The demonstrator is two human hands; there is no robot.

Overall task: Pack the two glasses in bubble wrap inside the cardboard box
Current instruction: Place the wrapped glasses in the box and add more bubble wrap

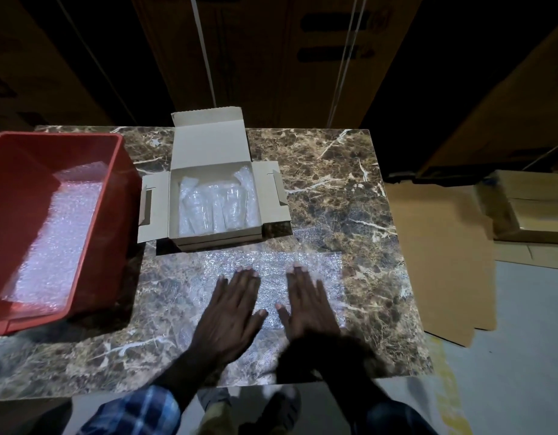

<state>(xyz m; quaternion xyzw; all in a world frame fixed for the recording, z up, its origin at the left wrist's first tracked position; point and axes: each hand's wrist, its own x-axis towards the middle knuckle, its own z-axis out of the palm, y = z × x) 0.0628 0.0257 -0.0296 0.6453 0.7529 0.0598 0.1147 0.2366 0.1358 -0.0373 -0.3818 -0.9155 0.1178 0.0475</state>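
1. Left hand (232,304) and right hand (306,301) flat, fingers spread, gripping nothing, pressing bubble wrap sheet (273,271) on marble table (334,183).
2. Sheet's long axis runs left-right.
3. Cardboard box (215,196) open just beyond; wrapped glasses (218,205) inside, lying lengthwise front-to-back.
4. Red bin (51,215) at left holds more wrap.

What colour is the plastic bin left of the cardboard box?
Red. The bin shows best in the head view, with bubble wrap sheets lying inside it.

cardboard box (215,237) open, wrapped glasses (218,205) inside; bubble wrap sheet (271,277) flat before it.
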